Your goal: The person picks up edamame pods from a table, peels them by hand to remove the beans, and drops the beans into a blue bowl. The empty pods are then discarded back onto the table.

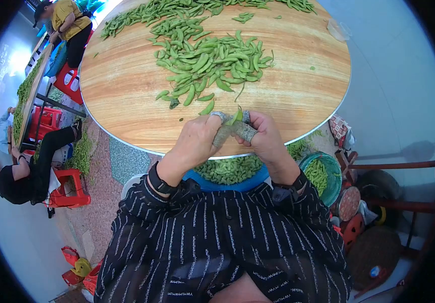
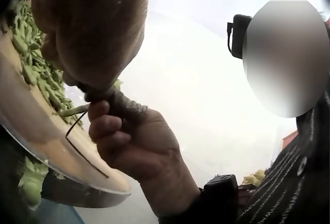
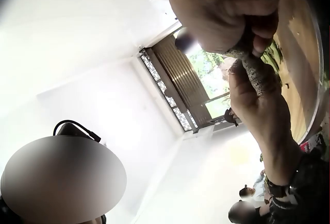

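A green soybean pod (image 1: 237,116) pokes up from between my two hands at the table's near edge. My left hand (image 1: 193,140) pinches it from one side, with curled fingers. Meeting it there, my right hand (image 1: 269,140) grips the pod with thumb and fingers. Grey knitted covers (image 1: 248,132) wrap some fingers and thumbs, hiding the pod's lower part. Just beyond lies a heap of soybean pods (image 1: 222,58) on the round wooden table (image 1: 137,101). Directly below my hands, a blue basin (image 1: 259,185) holds many small green beans (image 1: 230,171).
A green basket (image 1: 334,174) of pods stands right of my lap. More pods (image 1: 152,12) cover the table's far side, and a clear plastic cup (image 1: 339,30) sits at its right edge. Other people sit at a second table (image 1: 30,98) on the left, near red stools (image 1: 71,189).
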`<state>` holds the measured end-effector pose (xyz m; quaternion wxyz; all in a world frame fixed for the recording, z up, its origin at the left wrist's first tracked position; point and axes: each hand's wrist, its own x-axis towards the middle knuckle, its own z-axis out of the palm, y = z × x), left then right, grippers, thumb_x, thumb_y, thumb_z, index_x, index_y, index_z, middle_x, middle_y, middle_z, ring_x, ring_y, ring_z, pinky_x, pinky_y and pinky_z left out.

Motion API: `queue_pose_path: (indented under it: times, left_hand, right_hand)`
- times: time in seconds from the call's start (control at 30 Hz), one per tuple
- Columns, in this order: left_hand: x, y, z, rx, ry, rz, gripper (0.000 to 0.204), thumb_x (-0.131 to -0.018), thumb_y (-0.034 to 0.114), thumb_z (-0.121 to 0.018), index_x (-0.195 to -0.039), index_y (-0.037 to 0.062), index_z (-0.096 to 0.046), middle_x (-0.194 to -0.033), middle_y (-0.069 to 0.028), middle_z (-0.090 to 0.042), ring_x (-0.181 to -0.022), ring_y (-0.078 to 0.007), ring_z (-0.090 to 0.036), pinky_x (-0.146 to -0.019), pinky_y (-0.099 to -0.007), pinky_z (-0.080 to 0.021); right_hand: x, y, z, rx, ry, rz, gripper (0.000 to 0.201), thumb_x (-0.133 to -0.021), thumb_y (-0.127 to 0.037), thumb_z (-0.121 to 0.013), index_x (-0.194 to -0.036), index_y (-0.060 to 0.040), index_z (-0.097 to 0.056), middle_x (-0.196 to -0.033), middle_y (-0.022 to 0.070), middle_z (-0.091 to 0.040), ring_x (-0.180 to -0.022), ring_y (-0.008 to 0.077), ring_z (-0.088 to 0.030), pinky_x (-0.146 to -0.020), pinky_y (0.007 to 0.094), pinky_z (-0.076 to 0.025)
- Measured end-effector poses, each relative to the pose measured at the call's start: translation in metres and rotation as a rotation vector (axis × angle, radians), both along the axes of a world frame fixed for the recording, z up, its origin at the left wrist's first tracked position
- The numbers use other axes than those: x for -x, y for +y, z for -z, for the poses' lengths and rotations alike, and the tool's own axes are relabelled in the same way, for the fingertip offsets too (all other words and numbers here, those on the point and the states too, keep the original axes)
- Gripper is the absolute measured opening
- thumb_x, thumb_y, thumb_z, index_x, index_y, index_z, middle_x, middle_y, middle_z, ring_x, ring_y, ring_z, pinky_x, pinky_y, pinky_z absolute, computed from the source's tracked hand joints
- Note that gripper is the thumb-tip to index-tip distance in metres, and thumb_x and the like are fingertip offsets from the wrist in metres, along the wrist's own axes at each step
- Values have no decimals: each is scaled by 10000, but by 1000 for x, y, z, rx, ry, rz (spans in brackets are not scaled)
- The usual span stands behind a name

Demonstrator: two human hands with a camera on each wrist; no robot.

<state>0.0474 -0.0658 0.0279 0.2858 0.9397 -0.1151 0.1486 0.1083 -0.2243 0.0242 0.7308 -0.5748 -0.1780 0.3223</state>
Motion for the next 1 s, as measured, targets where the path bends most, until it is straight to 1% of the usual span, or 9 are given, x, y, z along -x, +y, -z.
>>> queue_pose_path:
  times: [0.2,0.37,0.53,0.6,0.67,0.77,0.83,0.93,1.0]
  left_hand:
    - [2,-9,12,462,-50,66,150,-774,78,-526,-905,18,-483,-626,-115,-520,-569,-264,-536,-506,-324,-419]
    - [5,-14,20,1097,262,-43,92,-814,84,-496,-873,23,-461,-532,-16,-448,-446,-88,-439,-407,-233,-354]
    - [1,-4,22,495,-9,80,100,-823,113,-495,-866,30,-461,-531,-17,-457,-435,-85,-439,-408,-230,-356]
    - [3,-4,22,310,-128,102,104,-826,123,-494,-863,31,-463,-527,-14,-456,-430,-80,-435,-407,-227,-355]
    - [11,-10,17,802,187,39,132,-842,163,-492,-845,32,-468,-549,-10,-472,-455,-75,-449,-414,-222,-357]
    - [12,-12,31,1092,300,-16,160,-861,195,-474,-830,38,-473,-554,-1,-459,-445,-68,-421,-404,-205,-322]
    - [10,-13,32,1197,324,-25,173,-868,210,-464,-825,43,-472,-550,7,-446,-433,-61,-393,-394,-198,-297]
    - [8,-15,30,1459,436,-60,187,-877,227,-449,-819,51,-471,-540,21,-420,-417,-51,-346,-381,-189,-257]
    - [6,-15,26,1616,526,-89,187,-879,228,-446,-816,54,-470,-535,27,-408,-412,-49,-326,-378,-187,-242]
  right_hand:
    - [7,6,-3,-38,-163,56,70,-778,-13,-543,-844,-22,-562,-704,-24,-533,-638,48,-470,-575,191,-383]
    - [10,11,5,-64,-494,180,108,-788,-45,-559,-891,-16,-559,-739,-28,-540,-626,32,-454,-550,176,-367]
    - [8,2,2,35,-98,8,100,-771,13,-526,-869,4,-541,-737,-5,-528,-695,75,-480,-618,221,-404]
    - [13,4,3,4,-170,28,105,-768,10,-529,-872,3,-542,-746,7,-536,-692,84,-481,-611,229,-404]
    - [14,9,6,-27,-245,50,110,-766,6,-532,-875,2,-543,-754,18,-543,-689,93,-483,-605,237,-404]
    - [12,12,15,-60,-530,162,114,-729,10,-538,-842,1,-529,-722,75,-533,-633,175,-504,-572,283,-403]
    - [7,10,12,126,-942,196,128,-676,14,-536,-800,8,-503,-691,143,-482,-603,296,-485,-555,348,-394]
    - [4,11,14,148,-1097,198,148,-627,14,-530,-767,13,-479,-672,174,-431,-614,372,-448,-554,385,-383]
    - [1,10,14,148,-1143,188,131,-657,11,-535,-778,21,-483,-674,145,-457,-600,327,-465,-545,362,-386]
